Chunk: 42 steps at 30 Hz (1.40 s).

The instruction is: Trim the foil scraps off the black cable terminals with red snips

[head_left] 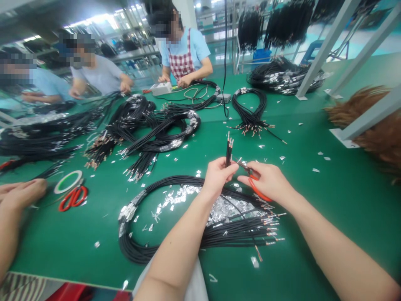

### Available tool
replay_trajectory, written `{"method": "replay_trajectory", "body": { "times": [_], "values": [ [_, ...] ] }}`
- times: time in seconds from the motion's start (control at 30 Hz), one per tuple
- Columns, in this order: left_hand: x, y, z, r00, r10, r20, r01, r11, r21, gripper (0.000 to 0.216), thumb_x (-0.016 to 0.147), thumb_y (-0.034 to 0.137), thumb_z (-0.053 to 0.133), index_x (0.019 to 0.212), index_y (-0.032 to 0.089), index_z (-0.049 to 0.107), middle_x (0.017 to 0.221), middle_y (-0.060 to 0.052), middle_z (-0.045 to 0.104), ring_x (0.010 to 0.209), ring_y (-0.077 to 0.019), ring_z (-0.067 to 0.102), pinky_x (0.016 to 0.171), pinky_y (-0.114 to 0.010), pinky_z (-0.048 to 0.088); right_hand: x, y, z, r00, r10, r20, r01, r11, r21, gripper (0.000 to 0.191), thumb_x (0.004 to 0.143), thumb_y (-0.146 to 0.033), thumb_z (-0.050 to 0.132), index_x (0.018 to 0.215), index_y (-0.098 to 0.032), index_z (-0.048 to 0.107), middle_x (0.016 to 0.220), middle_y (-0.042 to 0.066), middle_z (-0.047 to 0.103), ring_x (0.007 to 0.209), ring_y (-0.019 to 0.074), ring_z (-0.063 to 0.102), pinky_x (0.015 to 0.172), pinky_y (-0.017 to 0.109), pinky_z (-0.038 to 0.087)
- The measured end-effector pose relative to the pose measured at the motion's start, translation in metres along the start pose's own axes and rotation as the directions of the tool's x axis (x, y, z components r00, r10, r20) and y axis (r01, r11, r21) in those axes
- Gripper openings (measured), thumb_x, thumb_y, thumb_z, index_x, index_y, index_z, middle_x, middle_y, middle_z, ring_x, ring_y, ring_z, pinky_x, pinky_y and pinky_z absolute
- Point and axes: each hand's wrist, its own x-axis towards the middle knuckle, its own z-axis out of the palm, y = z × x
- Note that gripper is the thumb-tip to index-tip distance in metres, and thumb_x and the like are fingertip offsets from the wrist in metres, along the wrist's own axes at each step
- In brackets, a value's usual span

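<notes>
My left hand is closed round a few black cables, their stripped ends with coloured wires pointing up. In my right hand is a pair of scissors with orange-red handles, its dark blades reaching toward the cables just right of my left thumb. Whether the blades touch a cable I cannot tell. Beneath my forearms lies a looped bundle of black cables, its loose ends fanned out to the right. Scraps of silvery foil are heaped inside the loop, partly hidden by my left arm.
A co-worker's hand rests at the left, near a tape roll and red-handled scissors. More cable bundles lie across the green table. Metal posts stand at the right. People work along the far side.
</notes>
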Motion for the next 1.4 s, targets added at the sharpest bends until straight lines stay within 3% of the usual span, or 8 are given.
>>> {"method": "replay_trajectory", "body": {
  "times": [0.17, 0.27, 0.4, 0.53, 0.77, 1.1, 1.3, 1.4],
  "values": [
    [0.001, 0.005, -0.006, 1.000, 0.009, 0.021, -0.007, 0.997, -0.082, 0.023, 0.063, 0.029, 0.071, 0.068, 0.013, 0.056, 0.046, 0.007, 0.045, 0.037, -0.0023, 0.035, 0.039, -0.018, 0.021, 0.001, 0.008, 0.011, 1.000, -0.012, -0.015, 0.013, 0.996, 0.093, 0.025, 0.076, -0.046, 0.062, 0.074, -0.021, 0.061, 0.056, -0.002, 0.057, 0.049, 0.0136, 0.049, 0.050, 0.025, 0.034],
    [0.001, 0.010, -0.008, 1.000, 0.013, 0.014, -0.011, 0.993, -0.115, 0.023, 0.063, 0.028, 0.072, 0.065, 0.013, 0.054, 0.048, 0.006, 0.046, 0.038, -0.0022, 0.035, 0.038, -0.019, 0.022, -0.002, 0.018, 0.015, 0.984, -0.032, -0.177, 0.063, 0.983, 0.171, 0.019, 0.074, -0.040, 0.066, 0.076, -0.021, 0.061, 0.057, -0.002, 0.058, 0.049, 0.0135, 0.049, 0.049, 0.026, 0.037],
    [0.000, 0.009, -0.006, 0.994, -0.065, 0.083, 0.065, 0.998, -0.003, 0.024, 0.063, 0.029, 0.071, 0.068, 0.013, 0.055, 0.048, 0.006, 0.046, 0.037, -0.0027, 0.035, 0.038, -0.019, 0.019, -0.005, 0.020, 0.008, 0.811, -0.274, -0.517, 0.392, 0.911, 0.132, 0.009, 0.080, -0.015, 0.057, 0.087, -0.020, 0.058, 0.077, 0.003, 0.063, 0.066, 0.0150, 0.056, 0.062, 0.028, 0.046],
    [-0.003, 0.002, -0.001, 0.983, -0.111, 0.144, 0.096, 0.990, 0.108, 0.025, 0.062, 0.031, 0.071, 0.065, 0.013, 0.053, 0.045, 0.007, 0.040, 0.038, -0.0032, 0.032, 0.039, -0.020, 0.018, -0.005, 0.012, -0.001, 0.649, -0.649, -0.397, 0.648, 0.745, -0.159, 0.021, 0.084, -0.005, 0.044, 0.091, -0.018, 0.059, 0.090, 0.009, 0.065, 0.085, 0.0192, 0.056, 0.072, 0.033, 0.047],
    [-0.004, -0.010, 0.002, 0.964, -0.147, 0.222, 0.035, 0.896, 0.442, 0.014, 0.063, 0.022, 0.058, 0.057, 0.015, 0.048, 0.048, 0.007, 0.037, 0.044, -0.0050, 0.029, 0.044, -0.021, 0.020, -0.017, 0.006, -0.002, 0.603, -0.789, -0.117, 0.619, 0.555, -0.556, 0.022, 0.088, -0.011, 0.046, 0.074, -0.016, 0.062, 0.061, 0.003, 0.054, 0.061, 0.0155, 0.044, 0.057, 0.029, 0.034],
    [-0.007, -0.001, -0.002, 0.906, -0.131, 0.403, -0.134, 0.814, 0.565, 0.018, 0.066, 0.023, 0.054, 0.055, 0.016, 0.042, 0.054, 0.005, 0.034, 0.053, -0.0073, 0.029, 0.049, -0.021, 0.022, -0.032, 0.006, 0.007, 0.758, -0.651, -0.050, 0.577, 0.704, -0.413, 0.020, 0.087, -0.011, 0.042, 0.074, -0.016, 0.056, 0.063, 0.004, 0.052, 0.061, 0.0157, 0.044, 0.055, 0.028, 0.033],
    [-0.006, 0.002, -0.006, 0.885, -0.137, 0.445, -0.136, 0.838, 0.528, 0.012, 0.067, 0.023, 0.059, 0.060, 0.014, 0.055, 0.055, 0.004, 0.044, 0.053, -0.0081, 0.037, 0.052, -0.022, 0.028, -0.033, 0.006, 0.005, 0.948, -0.315, -0.053, 0.319, 0.923, 0.217, 0.015, 0.074, -0.006, 0.043, 0.069, -0.020, 0.043, 0.064, -0.002, 0.050, 0.058, 0.0111, 0.044, 0.054, 0.024, 0.036],
    [-0.006, 0.007, -0.009, 0.872, -0.140, 0.468, -0.129, 0.858, 0.497, 0.010, 0.068, 0.023, 0.061, 0.064, 0.014, 0.059, 0.059, 0.002, 0.051, 0.055, -0.0087, 0.042, 0.056, -0.023, 0.033, -0.035, 0.003, 0.009, 0.997, -0.075, -0.024, 0.073, 0.772, 0.631, 0.014, 0.075, -0.018, 0.054, 0.074, -0.021, 0.041, 0.067, -0.004, 0.050, 0.057, 0.0098, 0.047, 0.057, 0.026, 0.041]
  ]
}}
